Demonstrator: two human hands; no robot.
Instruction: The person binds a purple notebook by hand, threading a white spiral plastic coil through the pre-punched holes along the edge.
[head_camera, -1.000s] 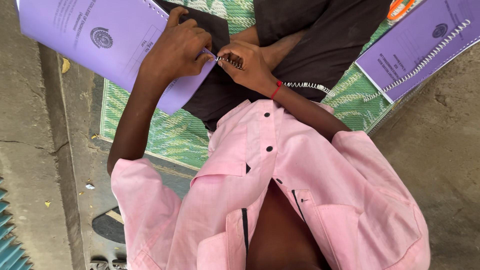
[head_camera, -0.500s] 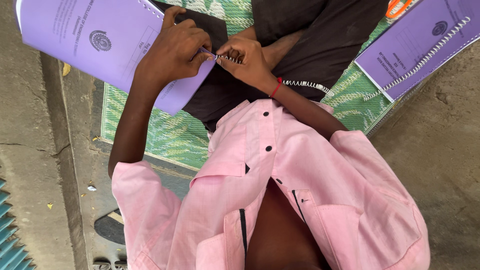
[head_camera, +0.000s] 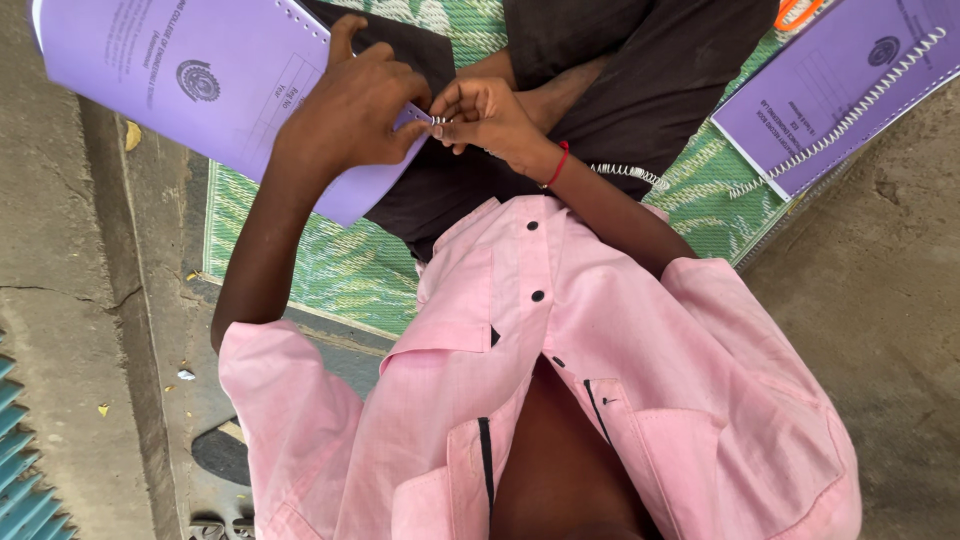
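My left hand (head_camera: 350, 115) grips the lower edge of a purple punched booklet (head_camera: 190, 85) held over my lap. My right hand (head_camera: 490, 115), with a red band at the wrist, pinches the end of a white spiral coil (head_camera: 438, 121) right at the booklet's edge, fingertips touching those of the left hand. The rest of the coil (head_camera: 625, 172) trails out behind my right wrist over my dark trousers. A pink shirt fills the lower part of the view.
A second purple booklet (head_camera: 840, 90) with a white spiral along its edge lies at the upper right on a green woven mat (head_camera: 330, 270). An orange object (head_camera: 800, 10) peeks in at the top. Concrete floor (head_camera: 60, 250) surrounds the mat.
Both hands have closed in on each other at the booklet's edge, and the right fingers now pinch the coil end against it. The booklet has shifted slightly.
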